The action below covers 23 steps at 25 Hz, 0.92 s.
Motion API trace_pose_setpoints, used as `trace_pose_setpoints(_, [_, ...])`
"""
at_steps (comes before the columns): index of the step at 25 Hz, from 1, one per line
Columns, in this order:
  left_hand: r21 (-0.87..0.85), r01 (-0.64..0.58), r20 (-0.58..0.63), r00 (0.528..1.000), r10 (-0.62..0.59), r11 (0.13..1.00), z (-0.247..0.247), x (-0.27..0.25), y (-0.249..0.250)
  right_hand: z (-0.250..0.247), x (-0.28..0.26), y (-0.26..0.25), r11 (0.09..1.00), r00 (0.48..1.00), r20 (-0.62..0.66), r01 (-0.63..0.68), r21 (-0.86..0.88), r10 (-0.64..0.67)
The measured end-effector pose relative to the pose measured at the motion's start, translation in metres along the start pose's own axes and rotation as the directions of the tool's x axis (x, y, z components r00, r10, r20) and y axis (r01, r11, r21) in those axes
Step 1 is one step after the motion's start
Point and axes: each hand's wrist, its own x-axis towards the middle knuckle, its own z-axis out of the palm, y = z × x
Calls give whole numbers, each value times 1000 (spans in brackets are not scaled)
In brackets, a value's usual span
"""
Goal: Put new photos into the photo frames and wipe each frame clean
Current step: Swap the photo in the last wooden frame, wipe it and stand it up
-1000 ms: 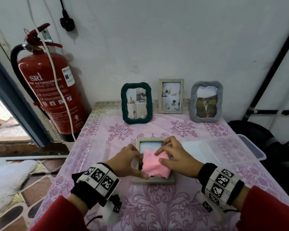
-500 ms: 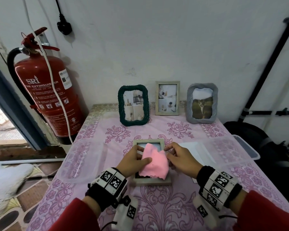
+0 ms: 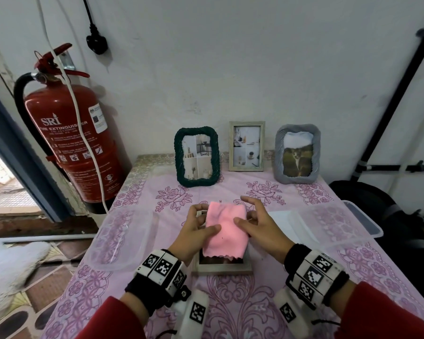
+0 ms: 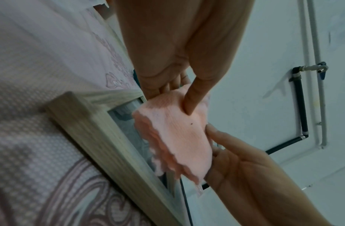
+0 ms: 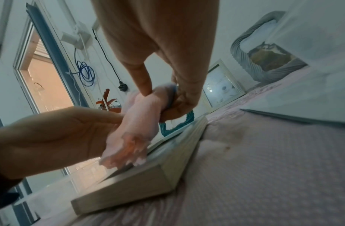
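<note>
Right at the middle of the tabletop [image 3: 230, 302] a pale wooden frame [image 3: 222, 267] lies flat, glass up, with a pink cloth [image 3: 224, 228] held just above it. Both hands have hold of the cloth: the left hand [image 3: 194, 234] pinches its left edge with thumb on top, and the right hand [image 3: 260, 227] pinches the right edge, its other fingers spread loose.

What I'd worry about: the cloth hangs slack, so I reckon it could bunch up and miss the corners, or a hard press could slide the frame on that smooth cover.

Count: four frames total, one lying flat plus three standing at the wall – green rope frame [image 3: 196, 156], plain wooden frame [image 3: 246, 146], grey frame [image 3: 297, 154]. One cloth, two clear plastic trays [image 3: 121, 238], one fire extinguisher [image 3: 71, 138].
</note>
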Motion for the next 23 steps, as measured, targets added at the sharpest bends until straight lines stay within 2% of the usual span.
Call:
trace_pose_setpoints(3, [19, -68, -35, 997, 69, 998, -1, 0, -1, 0, 2, -5, 997, 997, -1, 72, 29, -72])
trace_pose_setpoints(7, [-77, -106, 110, 987, 114, 991, -1, -3, -1, 2, 6, -9, 994, 996, -41, 87, 70, -84])
trace_pose_setpoints(9, [-75, -112, 132, 984, 121, 991, -1, -4, -1, 4, 7, -9, 991, 997, -24, 79, 105, -76])
trace_pose_setpoints(13, [12, -97, 4, 995, 97, 995, -5, -5, 4, 8, 9, -10, 993, 999, -41, 24, 115, -20])
trace_pose_setpoints(17, [107, -125, -49, 990, 131, 986, -27, -10, 19, 4, 13, -1, 997, 996, -70, -62, -47, 58])
trace_pose_setpoints(19, [153, -124, -70, 988, 136, 980, -47, -14, 31, 0, 14, 5, 967, 998, -54, -52, -251, 40])
trace_pose_setpoints(21, [186, -107, -119, 984, 131, 977, -69, -20, 45, -2, 14, 10, 860, 999, -12, -49, -508, 50])
trace_pose_setpoints(23, [222, -108, -179, 973, 149, 969, -92, -26, 57, 0, 13, 14, 750, 992, 26, -75, -657, 121])
